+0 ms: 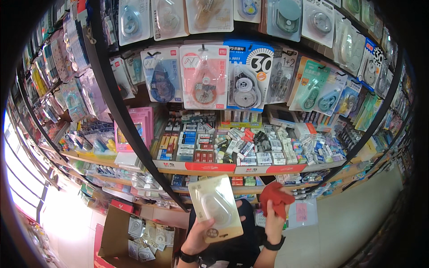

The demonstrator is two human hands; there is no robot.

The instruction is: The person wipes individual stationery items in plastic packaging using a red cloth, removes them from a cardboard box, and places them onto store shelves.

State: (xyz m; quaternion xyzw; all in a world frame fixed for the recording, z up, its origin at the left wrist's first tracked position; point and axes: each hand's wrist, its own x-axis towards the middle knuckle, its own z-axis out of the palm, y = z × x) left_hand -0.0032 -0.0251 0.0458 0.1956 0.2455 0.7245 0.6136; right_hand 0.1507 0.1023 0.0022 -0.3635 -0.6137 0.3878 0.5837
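My left hand grips a blister pack of correction tape by its lower left part, thumb on the front. The pack is pale yellow card under clear plastic. In my right hand is a crumpled red cloth, held to the right of the pack and apart from it. Both wrists wear dark bands. Beyond the hands stands a display rack with a shelf of small boxed items. Above that shelf, a pink correction tape pack and a blue one hang on hooks.
An open cardboard box holding several blister packs is on the floor at lower left. Black rack uprights rise on both sides. The shelf's front edge runs just beyond my hands. More packs hang overhead.
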